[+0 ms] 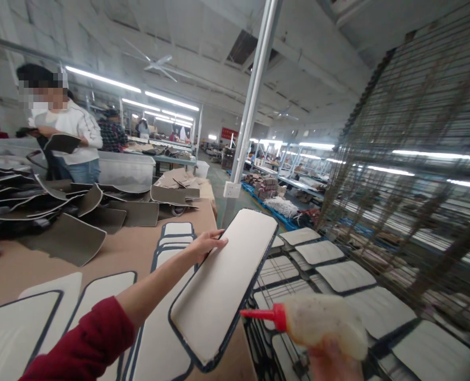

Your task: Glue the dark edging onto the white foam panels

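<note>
My left hand [208,245] grips the far left edge of a long white panel [223,286] with rounded corners and a dark blue border. The panel is tilted in the air above the table. In my right hand [332,360], at the bottom right, is a squeeze bottle [322,323] with a cloudy yellowish body. Its red nozzle [261,314] points left, close to the panel's right edge. Under my left arm lies a stack of similar dark-edged panels [159,317] on the brown tabletop [139,248].
Dark curved sheets [72,238] are heaped at the table's left. On the right, a wire rack [282,270] bears several white panels [346,275], with raised wire shelves [417,132] behind. A metal post [254,95] stands ahead. A person [70,127] holds a dark sheet at the far left.
</note>
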Tool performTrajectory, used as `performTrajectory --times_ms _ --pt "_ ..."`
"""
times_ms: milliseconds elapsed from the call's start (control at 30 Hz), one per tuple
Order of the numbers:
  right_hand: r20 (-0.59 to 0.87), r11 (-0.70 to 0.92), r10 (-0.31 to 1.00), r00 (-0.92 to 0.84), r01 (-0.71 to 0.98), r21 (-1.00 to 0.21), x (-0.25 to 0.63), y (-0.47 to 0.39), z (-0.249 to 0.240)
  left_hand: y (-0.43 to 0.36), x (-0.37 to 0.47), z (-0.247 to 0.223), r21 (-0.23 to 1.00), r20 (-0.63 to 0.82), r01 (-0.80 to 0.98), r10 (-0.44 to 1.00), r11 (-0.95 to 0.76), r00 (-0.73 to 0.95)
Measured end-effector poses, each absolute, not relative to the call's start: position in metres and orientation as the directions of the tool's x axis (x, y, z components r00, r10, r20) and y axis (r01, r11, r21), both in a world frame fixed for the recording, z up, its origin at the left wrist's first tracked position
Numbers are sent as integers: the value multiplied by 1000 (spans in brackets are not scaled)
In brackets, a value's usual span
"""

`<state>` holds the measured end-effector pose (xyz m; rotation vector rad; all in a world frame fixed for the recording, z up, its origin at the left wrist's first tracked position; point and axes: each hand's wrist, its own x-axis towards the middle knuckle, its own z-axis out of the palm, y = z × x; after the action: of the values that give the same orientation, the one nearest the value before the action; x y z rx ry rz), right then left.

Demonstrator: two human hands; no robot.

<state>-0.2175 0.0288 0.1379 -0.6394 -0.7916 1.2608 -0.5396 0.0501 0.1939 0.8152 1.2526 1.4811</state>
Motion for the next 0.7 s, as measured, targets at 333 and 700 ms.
performTrajectory --times_ms 333,700 --pt "412 526 850 327 -512 -679 -202 81 193 23 -532 198 977 -65 -211 986 32 -151" --pt "473 570 822 317 -470 -674 -197 91 214 5 -521 197 994 -15 -107 996 5 -92"
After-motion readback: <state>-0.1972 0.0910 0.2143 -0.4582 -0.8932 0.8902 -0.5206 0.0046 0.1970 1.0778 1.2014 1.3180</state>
